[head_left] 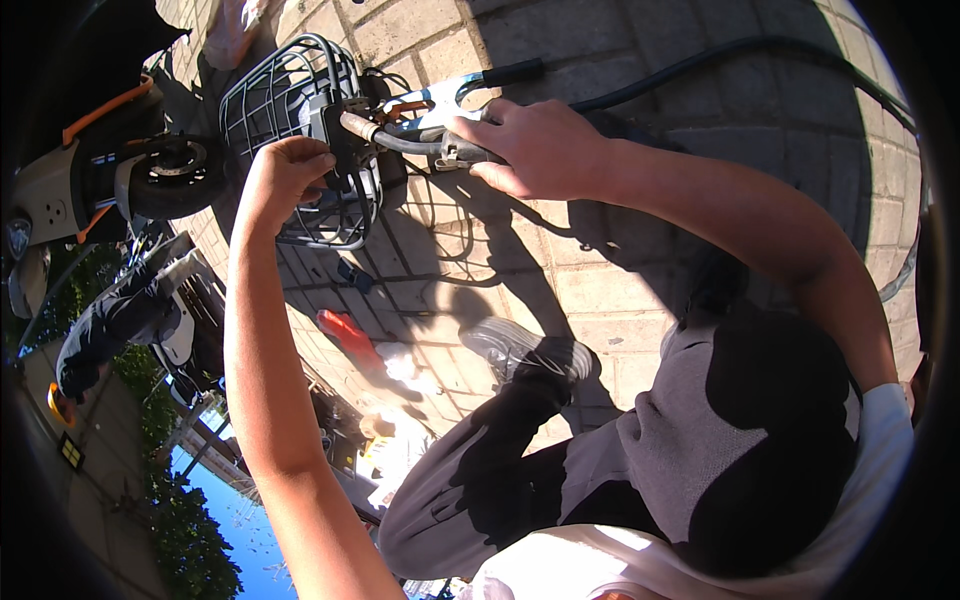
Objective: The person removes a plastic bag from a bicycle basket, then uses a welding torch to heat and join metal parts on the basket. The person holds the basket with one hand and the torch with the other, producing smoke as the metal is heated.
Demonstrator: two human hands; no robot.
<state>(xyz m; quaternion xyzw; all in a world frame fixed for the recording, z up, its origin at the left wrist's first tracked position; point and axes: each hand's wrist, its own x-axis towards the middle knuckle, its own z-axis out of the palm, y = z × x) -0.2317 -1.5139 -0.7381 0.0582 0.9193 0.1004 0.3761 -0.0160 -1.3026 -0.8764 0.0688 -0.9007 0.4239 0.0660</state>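
A dark wire basket (290, 85) lies tilted on the paving, with a dark box-like part (325, 125) at its side. My left hand (285, 175) is at that part, fingers curled and thumb pressed to them; what they pinch is too small to tell. A grey handlebar (400, 143) with a rusty end (358, 126) runs from the basket toward my right hand (545, 150). The right fingers and thumb close round a metal bracket (462, 150) on this bar. Just beyond it lies a blue-and-white tube (445, 95) with a black grip (513, 73).
A thick black hose (700, 62) curves off to the right. Near my shoe (525, 350) lie a red bag (350, 338) and white scraps (400, 362). At the left stand a scooter (60, 200) with a black wheel (175, 180) and, farther off, another person (115, 325).
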